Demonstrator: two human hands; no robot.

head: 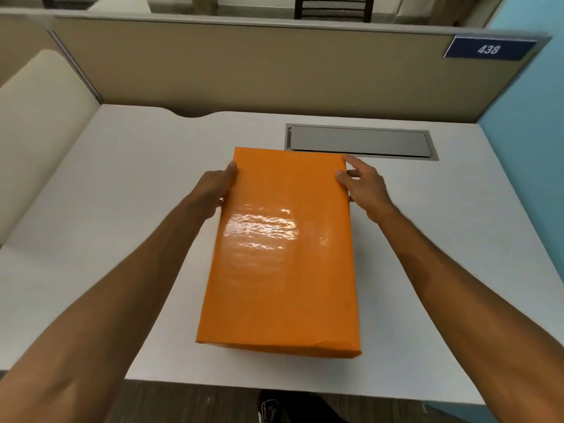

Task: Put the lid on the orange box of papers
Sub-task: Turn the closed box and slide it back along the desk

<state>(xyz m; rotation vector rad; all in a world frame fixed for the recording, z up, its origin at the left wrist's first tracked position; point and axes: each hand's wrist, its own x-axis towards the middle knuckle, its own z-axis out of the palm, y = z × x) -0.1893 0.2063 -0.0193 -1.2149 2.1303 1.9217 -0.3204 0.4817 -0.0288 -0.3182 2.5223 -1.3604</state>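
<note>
An orange box with its glossy orange lid [283, 248] on top stands on the white desk [122, 209], long side pointing away from me. The papers inside are hidden. My left hand [215, 190] presses against the lid's far left edge, thumb on top. My right hand [363, 184] touches the far right corner, with its fingers spread and the fingertips on the lid's edge. Both forearms reach in from the bottom corners.
A grey metal cable hatch [360, 141] is set into the desk just behind the box. A beige partition [244, 68] with a blue sign reading 438 [488, 49] closes the back. A blue wall [531, 148] stands at the right. The desk's front edge is near me.
</note>
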